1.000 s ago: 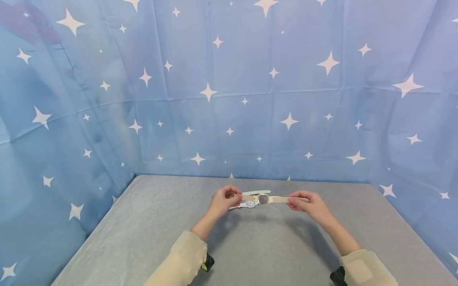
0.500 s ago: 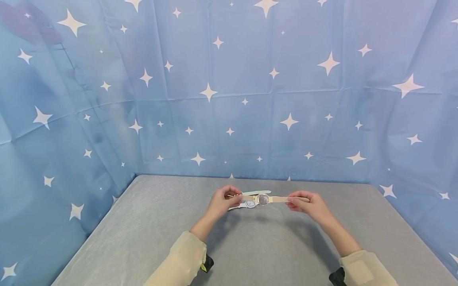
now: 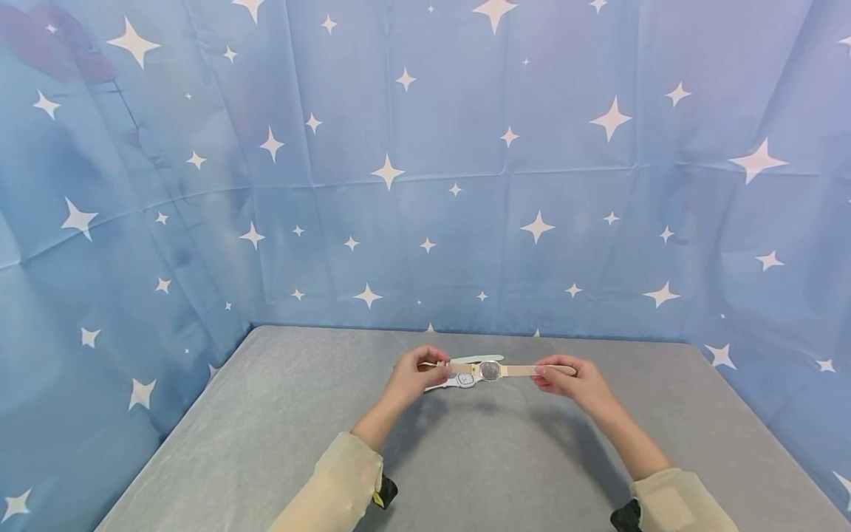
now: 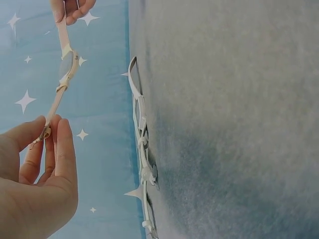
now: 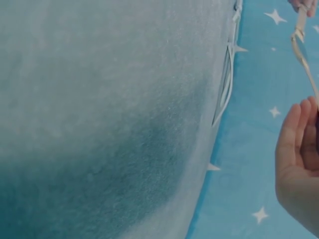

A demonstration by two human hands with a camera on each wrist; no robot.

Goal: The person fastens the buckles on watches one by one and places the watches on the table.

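Note:
A wristwatch (image 3: 490,371) with a beige strap and gold-toned case is stretched sideways between both hands, raised off the table. My left hand (image 3: 411,375) pinches the buckle end of its strap; the buckle pokes out past the fingertips in the left wrist view. At the other side, my right hand (image 3: 573,380) pinches the free strap end. Behind and below lie a white watch (image 3: 465,380) and a pale green strap (image 3: 488,358) on the table, partly hidden by the left hand and the held watch. Whether the green strap has its own dial cannot be seen.
A grey cloth-covered table (image 3: 505,465) spreads under the arms. Blue curtains with white stars (image 3: 459,148) hang behind it and along both sides. Dark bands (image 3: 385,490) sit at the sleeve cuffs.
Both hands stay in almost the same place, still holding the beige watch taut. The watch face has tilted very slightly; the other watches have not moved.

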